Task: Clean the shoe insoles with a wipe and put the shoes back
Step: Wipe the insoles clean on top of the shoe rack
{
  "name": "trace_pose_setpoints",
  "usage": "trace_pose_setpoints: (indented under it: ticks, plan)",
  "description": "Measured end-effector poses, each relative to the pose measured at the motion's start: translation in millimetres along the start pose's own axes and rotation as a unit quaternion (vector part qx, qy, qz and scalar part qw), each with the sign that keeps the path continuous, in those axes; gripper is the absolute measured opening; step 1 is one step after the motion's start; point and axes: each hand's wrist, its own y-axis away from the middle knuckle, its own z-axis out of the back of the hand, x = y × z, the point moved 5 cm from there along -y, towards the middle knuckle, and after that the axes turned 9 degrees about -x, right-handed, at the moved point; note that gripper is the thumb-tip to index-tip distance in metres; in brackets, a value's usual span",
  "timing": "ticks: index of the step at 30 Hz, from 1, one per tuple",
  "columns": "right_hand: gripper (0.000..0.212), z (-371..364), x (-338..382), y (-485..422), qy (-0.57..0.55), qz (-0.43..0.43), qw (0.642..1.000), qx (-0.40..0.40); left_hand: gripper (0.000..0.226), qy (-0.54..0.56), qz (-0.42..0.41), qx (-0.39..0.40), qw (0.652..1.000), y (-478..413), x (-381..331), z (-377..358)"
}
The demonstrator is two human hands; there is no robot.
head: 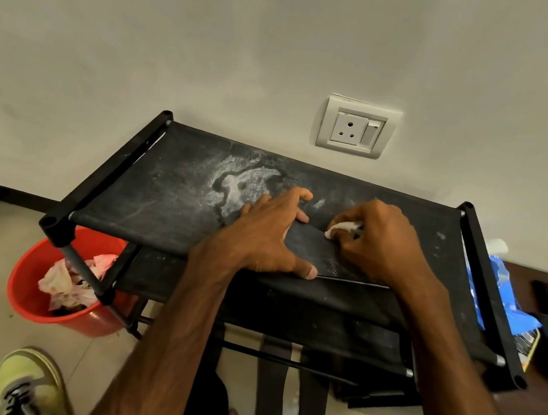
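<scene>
**rackwatcher:** where are you in the job?

**me:** Mid-wipe, I reckon. My left hand point(262, 237) is spread flat with the fingers fanned. It's pressing down the insole point(309, 246), which lies on top of the shoe rack point(149, 199) at centre frame. My right hand point(379, 241) pinches a scrunched white wipe point(344, 228) against the insole's far end, right of centre.

**rackwatcher:** and next?

**me:** I'd say drag the wipe along the insole toward the near edge, with the left pinning it (it looks thin, so I'd expect it to slide otherwise).

**rackwatcher:** anything in the way?

**me:** The rack top is dusty, and there's a white smear just beside my left fingers, so the insole could pick that grime up. A pair of insoles point(270, 393) lies on the floor at bottom centre, and I can't tell if they're clean. The lime-green shoes point(27, 380) sit at lower left, well apart from the rack and not yet put back. A red bucket point(24, 294) of crumpled tissue is tucked by the rack's left corner, and a blue packet point(500, 293) sits at the right edge. My forearms hide part of the lower shelves.
</scene>
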Motion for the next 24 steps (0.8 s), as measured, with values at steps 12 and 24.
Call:
trace_pose_setpoints:
  ticks: [12, 24]
  plan:
    - [0.018, -4, 15, -2, -0.036, 0.036, 0.998, 0.028, 0.106, 0.006, 0.0, -0.002, 1.0, 0, 1, -1]
    - [0.018, 14, 14, 22, -0.05, 0.103, 0.971, 0.211, 0.098, 0.008, -0.002, -0.008, 1.0, -2, 0, -2]
